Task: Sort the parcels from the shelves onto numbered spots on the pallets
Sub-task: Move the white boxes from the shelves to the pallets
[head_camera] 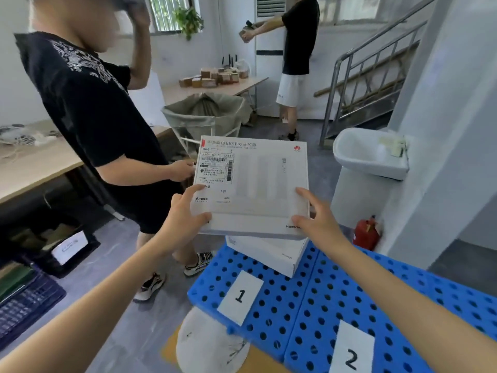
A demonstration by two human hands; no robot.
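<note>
Parcel [252, 181], "BE3 Pro" lettering

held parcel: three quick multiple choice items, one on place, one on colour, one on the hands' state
1. Where is the held parcel? A) over the lower parcel on the pallet B) on a shelf C) in a cart
2. What colour is the pallet? A) red B) green C) blue
3. What are the hands doing? A) both idle B) left hand and right hand both hold the held parcel C) only one holds it
Answers: 1 A, the lower parcel shows just beneath it; 2 C, its perforated deck is blue; 3 B, each hand clasps a near corner.
</note>
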